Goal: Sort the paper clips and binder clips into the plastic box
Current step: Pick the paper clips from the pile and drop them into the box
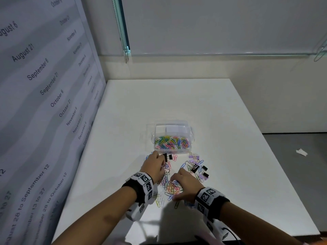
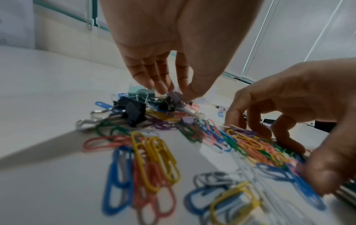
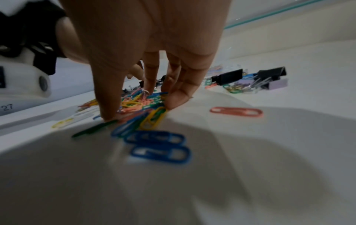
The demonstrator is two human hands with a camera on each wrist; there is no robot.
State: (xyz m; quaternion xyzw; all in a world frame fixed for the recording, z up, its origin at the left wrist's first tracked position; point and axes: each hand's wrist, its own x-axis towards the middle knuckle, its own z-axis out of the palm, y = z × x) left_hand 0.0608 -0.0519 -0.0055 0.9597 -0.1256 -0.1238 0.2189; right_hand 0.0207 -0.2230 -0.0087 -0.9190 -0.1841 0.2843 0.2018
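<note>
Two hands work a spill of clips on the white table (image 1: 212, 112). We see the left hand (image 1: 154, 165) just in front of the plastic box (image 1: 172, 137), its fingertips (image 2: 163, 89) coming together on a small purple binder clip (image 2: 175, 97) in the left wrist view; motion blur there, so we can only say it looks like a pinch. A black binder clip (image 2: 133, 112) and a mint one (image 2: 142, 92) lie just beside it, mixed into coloured paper clips.

We find the right hand (image 1: 184, 184) nearer the person, fingers curled down with thumb (image 3: 109, 97) and fingers (image 3: 179, 97) bunching a pile of paper clips (image 1: 172, 189) between them, tips against the table. Two blue paper clips (image 3: 159, 146) lie loose just in front of that pile, and one orange paper clip (image 3: 236, 111) sits apart to the right.

The box is clear and open, and its near compartment holds a bed of paper clips (image 1: 171, 142); the far part shows only something white. Right of the hands is a second scatter of purple and black binder clips (image 1: 198, 167) among more paper clips. A white scrap (image 1: 301, 152) lies on the floor off the table's right edge. A panel printed with dates (image 1: 44, 96) stands along the left side.
</note>
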